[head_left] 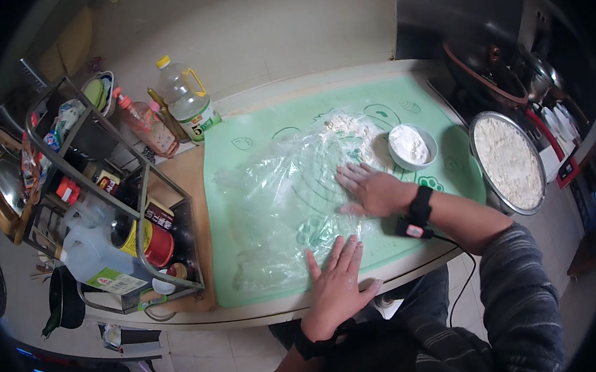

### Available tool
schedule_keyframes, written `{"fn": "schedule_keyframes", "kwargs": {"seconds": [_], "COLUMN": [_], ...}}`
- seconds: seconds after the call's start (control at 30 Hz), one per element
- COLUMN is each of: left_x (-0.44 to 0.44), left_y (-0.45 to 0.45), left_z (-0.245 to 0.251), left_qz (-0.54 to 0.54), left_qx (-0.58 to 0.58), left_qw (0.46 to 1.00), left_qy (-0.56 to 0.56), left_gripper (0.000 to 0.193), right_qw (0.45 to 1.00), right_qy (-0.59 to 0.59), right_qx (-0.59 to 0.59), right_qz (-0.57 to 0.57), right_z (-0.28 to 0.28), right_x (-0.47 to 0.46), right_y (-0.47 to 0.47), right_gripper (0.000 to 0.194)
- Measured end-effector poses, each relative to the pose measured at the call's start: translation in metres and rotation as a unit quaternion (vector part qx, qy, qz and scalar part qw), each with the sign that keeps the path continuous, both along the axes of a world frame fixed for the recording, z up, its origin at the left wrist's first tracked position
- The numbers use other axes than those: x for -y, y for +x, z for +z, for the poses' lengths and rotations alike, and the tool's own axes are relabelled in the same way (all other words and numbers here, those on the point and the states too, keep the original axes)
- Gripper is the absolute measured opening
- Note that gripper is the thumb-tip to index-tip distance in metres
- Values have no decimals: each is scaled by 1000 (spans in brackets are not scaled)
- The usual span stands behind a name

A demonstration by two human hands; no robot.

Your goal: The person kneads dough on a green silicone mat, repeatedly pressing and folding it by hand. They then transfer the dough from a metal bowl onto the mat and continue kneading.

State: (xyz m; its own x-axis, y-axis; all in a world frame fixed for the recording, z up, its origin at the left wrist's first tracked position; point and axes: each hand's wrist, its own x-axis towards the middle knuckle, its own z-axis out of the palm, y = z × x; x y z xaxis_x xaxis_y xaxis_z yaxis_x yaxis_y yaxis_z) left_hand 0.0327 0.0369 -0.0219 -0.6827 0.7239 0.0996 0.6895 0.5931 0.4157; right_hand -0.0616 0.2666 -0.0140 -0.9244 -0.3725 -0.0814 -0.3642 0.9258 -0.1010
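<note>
A sheet of clear plastic film [273, 203] lies crinkled over a green silicone kneading mat [258, 132]. My left hand [336, 282], palm down with fingers spread, rests at the film's lower right edge near the counter's front. Farther back, my right hand [378, 188] lies flat at the film's right edge, its fingers dusted white. Loose flour [351, 128] is scattered on the mat behind my right hand. A small bowl [430, 156] of white powder stands just behind that hand, and a large metal bowl [540, 190] filled with flour stands at the mat's right edge.
On the left stands a metal rack [146, 196] with bottles and jugs. Behind it are a pink pump bottle [148, 126] and a clear plastic oil bottle [183, 95]. A wok [482, 77] sits at the back right. A black cable [473, 277] hangs from my right wrist.
</note>
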Motion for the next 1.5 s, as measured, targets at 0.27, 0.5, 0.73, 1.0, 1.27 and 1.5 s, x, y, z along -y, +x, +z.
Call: {"fn": "schedule_keyframes", "kwargs": {"seconds": [0.27,0.5,0.73,1.0,1.27,1.5], "left_x": [0,1,-1,-4,-4,-4], "left_y": [1,-1,0,2,2,2], "left_z": [2,0,-1,-3,-2,0], "left_qz": [2,0,6,27,27,25], "left_qx": [-9,-3,-4,-28,-10,-6], "left_qw": [1000,1000,1000,999,1000,1000], "left_qy": [-11,2,12,-3,-1,1], "left_gripper": [76,72,72,76,76,76], "right_qw": [990,994,994,1000,955,897], "right_qy": [19,-80,-8,-6,-130,-373], "right_qx": [4,44,-27,10,-198,-125], "right_qz": [-138,55,108,14,-178,-201], "right_z": [7,24,-1,8,87,94], "right_x": [-8,15,6,6,-49,-70], "right_y": [-88,40,62,-19,-34,-36], "right_gripper": [94,91,87,80,34,28]}}
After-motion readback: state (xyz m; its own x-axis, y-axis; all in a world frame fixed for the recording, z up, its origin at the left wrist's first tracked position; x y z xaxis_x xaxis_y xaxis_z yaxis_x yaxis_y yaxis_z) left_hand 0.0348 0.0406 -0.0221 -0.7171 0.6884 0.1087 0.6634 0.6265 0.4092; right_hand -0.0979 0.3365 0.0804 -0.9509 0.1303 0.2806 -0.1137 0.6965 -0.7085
